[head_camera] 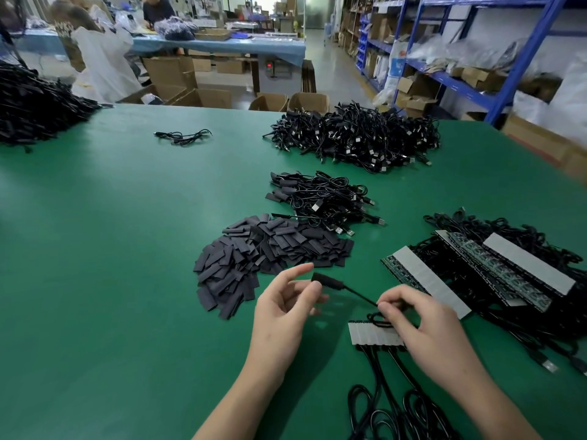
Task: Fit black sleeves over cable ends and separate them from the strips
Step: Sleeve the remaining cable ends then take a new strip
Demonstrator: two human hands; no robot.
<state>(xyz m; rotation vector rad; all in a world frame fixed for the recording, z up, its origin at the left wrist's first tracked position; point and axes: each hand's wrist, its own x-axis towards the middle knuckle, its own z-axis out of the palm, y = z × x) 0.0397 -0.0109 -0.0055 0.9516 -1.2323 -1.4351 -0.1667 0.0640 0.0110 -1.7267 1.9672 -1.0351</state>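
The green worktop (127,249) carries the whole job. At its far side lies a big heap of cables (355,138); I judge these are finished ones, but at this distance I cannot tell if they wear sleeves.

On the right is a thick stack of strips (508,265) with many cables attached, so much work is left. In the middle is a wide heap of loose black sleeves (270,252), not yet used. Behind it is a smaller pile of cables (324,198) whose ends already have sleeves, separated from any strip.

Just beside the right hand (425,325) lies a short strip piece (371,335), with several cables joined to it and none of them sleeved yet.

The cable in work (359,293) is held above the worktop between both hands, with a sleeve (327,281) already on its end. The right fingers pinch its thin wire. The left hand (282,312) is at the sleeve's end, thumb raised and fingers loosely curled; whether they grip it is blurred.

This piece seems nearly done; the task overall is perhaps half done.
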